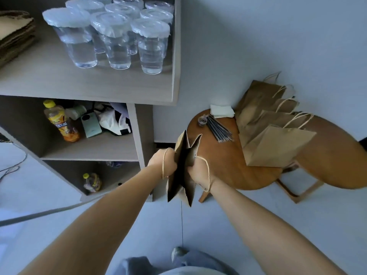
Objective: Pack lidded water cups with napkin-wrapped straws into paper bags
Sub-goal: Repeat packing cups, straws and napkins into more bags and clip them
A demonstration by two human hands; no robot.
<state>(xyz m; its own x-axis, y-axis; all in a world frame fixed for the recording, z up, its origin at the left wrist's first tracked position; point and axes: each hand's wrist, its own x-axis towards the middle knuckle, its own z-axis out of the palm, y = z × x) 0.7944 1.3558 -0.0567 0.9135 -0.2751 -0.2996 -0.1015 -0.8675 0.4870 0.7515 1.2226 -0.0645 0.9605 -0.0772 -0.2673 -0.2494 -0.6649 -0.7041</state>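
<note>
A brown paper bag (183, 155) hangs in the air in front of me, its mouth pulled open and dark inside. My left hand (161, 162) grips its left rim and my right hand (199, 171) grips its right rim; the twine handles loop over both wrists. Several lidded water cups (113, 36) stand on the shelf top at upper left. On the round wooden stool (224, 159) lie dark straws (219, 129), a stack of white napkins (221, 111) and a small tape roll (203, 121).
More paper bags (272, 133) lean against the wall and the wooden chair (333, 153) on the right. The shelf unit (137, 135) holds bottles, a phone and a cap. Flat cardboard (14, 34) is stacked at top left. A cable crosses the floor at left.
</note>
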